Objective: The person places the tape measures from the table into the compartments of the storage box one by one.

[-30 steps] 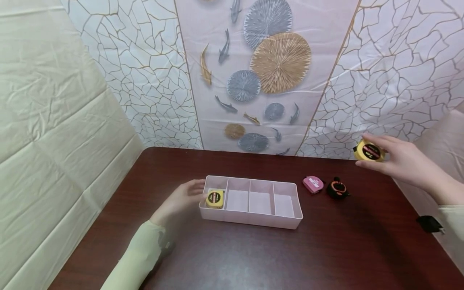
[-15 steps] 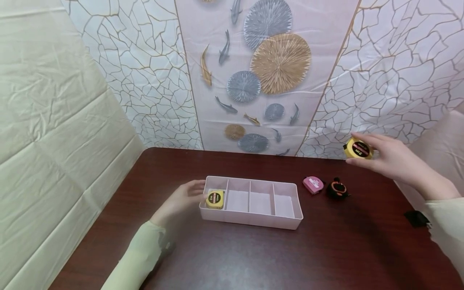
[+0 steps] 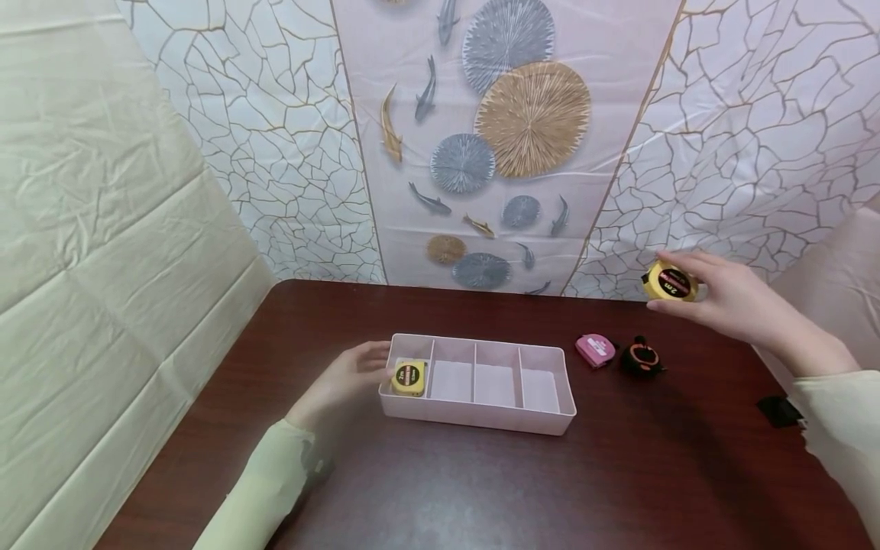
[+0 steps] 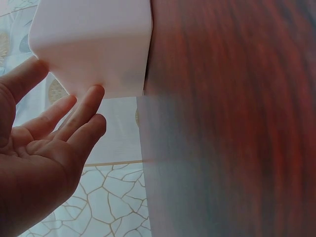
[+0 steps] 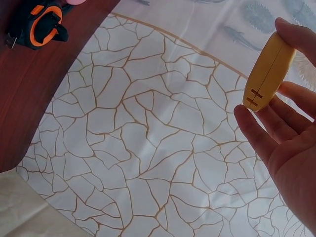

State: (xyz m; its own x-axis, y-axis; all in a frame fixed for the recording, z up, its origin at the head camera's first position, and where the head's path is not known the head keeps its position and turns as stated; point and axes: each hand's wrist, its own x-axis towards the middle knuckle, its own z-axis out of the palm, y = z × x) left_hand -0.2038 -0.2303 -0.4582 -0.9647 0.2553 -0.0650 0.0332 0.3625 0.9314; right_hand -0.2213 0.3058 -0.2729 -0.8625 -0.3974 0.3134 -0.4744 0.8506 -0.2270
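My right hand (image 3: 739, 298) pinches a yellow 2 m tape measure (image 3: 670, 283) between thumb and fingers, raised over the table's back right. The right wrist view shows this tape measure (image 5: 269, 71) edge-on, gripped at both ends. At the white divided tray (image 3: 474, 416), my left hand (image 3: 351, 374) rests loosely spread fingers (image 4: 89, 106) against the left end wall. A second yellow tape measure (image 3: 409, 378) lies in the tray's leftmost compartment. The other compartments hold nothing. To the tray's right lie a pink tape measure (image 3: 595, 350) and a black and orange one (image 3: 641, 357).
Everything stands on a dark reddish-brown table (image 3: 440, 489). A patterned cloth (image 3: 461, 252) hangs right behind its back edge, and a plain pale cloth (image 3: 124, 305) runs along the left side. A small black object (image 3: 780, 411) shows beside the right sleeve.
My right hand has moved left with the yellow tape measure, more slowly in the last half second. The left hand, the tray and the tape measures on the table have stayed put.
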